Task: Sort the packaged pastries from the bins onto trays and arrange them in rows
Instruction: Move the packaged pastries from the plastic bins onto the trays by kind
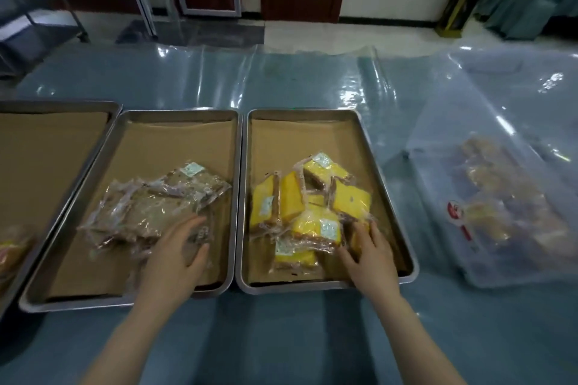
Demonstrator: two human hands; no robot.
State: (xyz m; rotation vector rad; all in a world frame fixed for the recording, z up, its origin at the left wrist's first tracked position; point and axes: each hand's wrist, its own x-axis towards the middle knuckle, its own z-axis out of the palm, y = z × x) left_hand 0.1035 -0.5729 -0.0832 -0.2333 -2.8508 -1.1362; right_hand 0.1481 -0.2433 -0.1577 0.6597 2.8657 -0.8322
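Three steel trays lined with brown paper sit side by side on the blue bench (281,337) under clear sheeting. Middle tray (178,112) — loose heap of brown pastries in clear wrappers (150,206), no rows. Left hand (175,259) lies on the heap's near edge, fingers straight, grip apart, holding nothing. Right tray (303,111) — jumbled yellow cake slices in clear wrappers (312,197). Right hand (372,256) is at its near right corner, grip clamped on one yellow slice (355,241). Clear plastic bin (438,172) is on the far right, with blurred pastries (500,191) inside. Left tray (62,103) is mostly bare paper.
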